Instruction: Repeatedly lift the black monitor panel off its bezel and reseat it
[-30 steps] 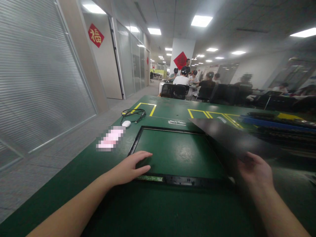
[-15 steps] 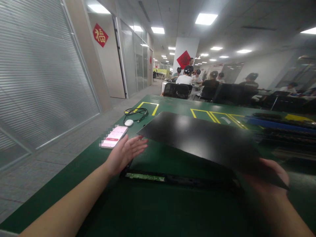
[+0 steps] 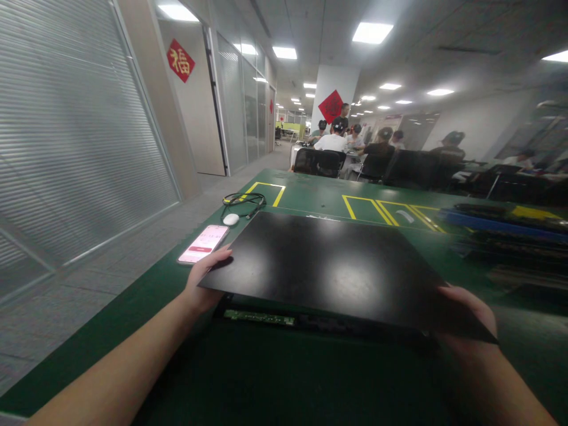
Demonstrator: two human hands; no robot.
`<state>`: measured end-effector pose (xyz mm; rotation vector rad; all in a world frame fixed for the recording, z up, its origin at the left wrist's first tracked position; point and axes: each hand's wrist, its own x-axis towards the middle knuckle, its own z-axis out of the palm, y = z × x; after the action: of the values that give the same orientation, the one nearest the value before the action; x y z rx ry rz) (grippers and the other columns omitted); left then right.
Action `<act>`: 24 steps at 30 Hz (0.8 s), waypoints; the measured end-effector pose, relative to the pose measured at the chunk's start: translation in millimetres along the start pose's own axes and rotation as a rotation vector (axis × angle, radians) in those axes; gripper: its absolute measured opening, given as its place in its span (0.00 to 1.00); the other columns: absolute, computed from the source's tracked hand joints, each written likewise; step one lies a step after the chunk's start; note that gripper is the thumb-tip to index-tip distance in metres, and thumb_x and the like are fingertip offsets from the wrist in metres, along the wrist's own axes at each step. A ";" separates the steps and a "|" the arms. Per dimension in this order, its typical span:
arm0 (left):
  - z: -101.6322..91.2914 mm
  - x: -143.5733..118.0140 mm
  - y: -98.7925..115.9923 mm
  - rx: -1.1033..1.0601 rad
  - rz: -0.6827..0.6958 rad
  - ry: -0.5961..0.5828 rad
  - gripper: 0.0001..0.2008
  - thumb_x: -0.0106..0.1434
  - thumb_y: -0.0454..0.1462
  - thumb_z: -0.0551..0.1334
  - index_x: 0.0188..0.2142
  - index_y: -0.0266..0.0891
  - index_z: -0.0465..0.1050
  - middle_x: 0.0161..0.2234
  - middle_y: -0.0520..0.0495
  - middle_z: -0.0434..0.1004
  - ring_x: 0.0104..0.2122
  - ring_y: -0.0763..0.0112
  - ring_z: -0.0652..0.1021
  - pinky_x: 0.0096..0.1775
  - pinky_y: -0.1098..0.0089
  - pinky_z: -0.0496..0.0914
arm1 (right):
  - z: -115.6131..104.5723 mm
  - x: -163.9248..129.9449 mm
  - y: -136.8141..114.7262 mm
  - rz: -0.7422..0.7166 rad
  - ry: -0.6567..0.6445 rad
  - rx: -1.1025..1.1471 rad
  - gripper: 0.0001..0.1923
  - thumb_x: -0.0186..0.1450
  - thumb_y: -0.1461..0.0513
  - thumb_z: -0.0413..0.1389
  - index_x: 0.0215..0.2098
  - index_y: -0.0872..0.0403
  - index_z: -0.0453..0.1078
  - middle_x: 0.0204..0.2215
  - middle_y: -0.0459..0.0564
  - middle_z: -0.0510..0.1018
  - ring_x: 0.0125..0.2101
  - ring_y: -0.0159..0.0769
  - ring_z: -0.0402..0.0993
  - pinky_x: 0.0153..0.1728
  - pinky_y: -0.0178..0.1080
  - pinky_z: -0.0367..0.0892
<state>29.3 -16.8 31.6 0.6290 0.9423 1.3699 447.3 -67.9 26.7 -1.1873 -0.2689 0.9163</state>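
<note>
A thin, flat black panel [image 3: 319, 266] with a glossy sheen is held roughly level above the green table. My left hand [image 3: 206, 281] grips its left edge, thumb on top and fingers hidden beneath. On the right edge, my right hand [image 3: 470, 319] holds it the same way, its fingers out of sight below. Under the panel's near side lies a dark frame [image 3: 355, 328], mostly covered, with a green circuit board strip [image 3: 260, 318] showing along its front.
A lit phone [image 3: 204, 244], a white rounded object [image 3: 231, 219] and a coiled black cable [image 3: 244, 201] lie at the left. Dark parts in a blue tray [image 3: 501, 222] stand at the right. Yellow tape [image 3: 364, 204] marks the table [image 3: 302, 189]. Several people sit beyond.
My left hand was open beside the panel and now grips its left edge. The panel has swung toward me and to the left, and lies flatter.
</note>
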 end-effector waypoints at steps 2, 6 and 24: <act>1.4 -0.3 2.2 -0.036 0.006 0.056 0.05 0.51 0.31 0.63 0.25 0.38 0.79 0.19 0.50 0.80 0.17 0.68 0.78 0.22 0.72 0.73 | 3.7 -4.3 0.3 0.056 0.025 -0.062 0.13 0.44 0.70 0.56 0.28 0.52 0.73 0.18 0.45 0.75 0.16 0.37 0.70 0.25 0.42 0.76; 5.7 -3.0 8.7 -0.124 0.035 0.147 0.06 0.50 0.30 0.60 0.25 0.36 0.77 0.19 0.49 0.80 0.16 0.69 0.76 0.22 0.73 0.73 | 6.5 -10.1 1.7 0.140 -0.039 -0.160 0.16 0.45 0.68 0.58 0.33 0.52 0.75 0.21 0.47 0.78 0.19 0.41 0.74 0.24 0.42 0.74; 2.0 -13.2 25.1 -0.159 0.073 0.195 0.10 0.56 0.36 0.59 0.29 0.41 0.81 0.25 0.51 0.85 0.25 0.58 0.82 0.28 0.62 0.80 | -6.4 22.8 27.8 0.121 -0.552 -0.435 0.27 0.52 0.61 0.64 0.51 0.59 0.73 0.42 0.59 0.82 0.38 0.42 0.80 0.33 0.38 0.73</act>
<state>18.5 -26.2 56.1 0.4174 0.9605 1.5753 452.5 -53.4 -6.4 -1.3337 -0.8835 1.3297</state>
